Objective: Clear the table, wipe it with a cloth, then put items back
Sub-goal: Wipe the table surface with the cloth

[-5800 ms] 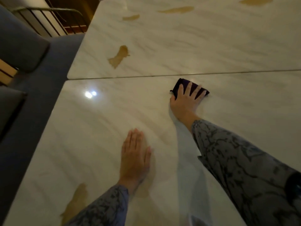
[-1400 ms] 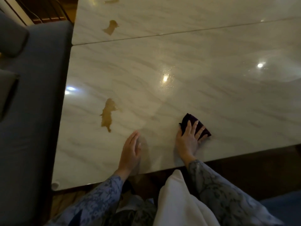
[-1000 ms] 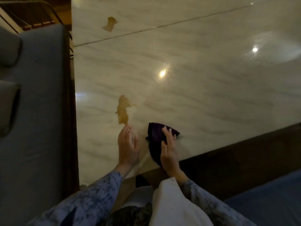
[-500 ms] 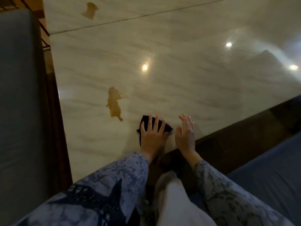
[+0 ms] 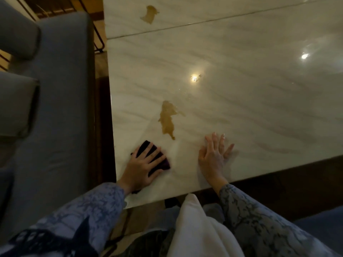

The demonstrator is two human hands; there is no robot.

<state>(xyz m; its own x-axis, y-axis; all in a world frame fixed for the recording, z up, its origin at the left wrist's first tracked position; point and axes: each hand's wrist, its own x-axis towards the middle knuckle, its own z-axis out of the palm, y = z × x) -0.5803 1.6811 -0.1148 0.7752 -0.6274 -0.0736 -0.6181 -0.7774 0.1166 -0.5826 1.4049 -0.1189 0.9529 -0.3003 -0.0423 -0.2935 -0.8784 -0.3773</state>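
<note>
The glossy white marble table [image 5: 241,101] fills the upper right of the head view. A dark purple cloth [image 5: 161,160] lies near its front left corner, and my left hand [image 5: 142,166] presses flat on top of it with fingers spread. My right hand [image 5: 213,158] rests flat and open on the bare tabletop to the right, close to the front edge. A brown patch [image 5: 167,120] marks the marble just beyond and between both hands. A second brown patch [image 5: 149,14] sits on the far slab past the seam.
A grey upholstered sofa [image 5: 50,108] runs along the table's left side across a narrow gap. Dark flooring lies beyond the front edge at right. A white garment [image 5: 196,232] hangs below my arms. Ceiling lights glint off the marble.
The cloth passed from my right hand to my left about half a second ago. It has since slid left toward the table's corner, and my right hand now lies flat on the bare marble.
</note>
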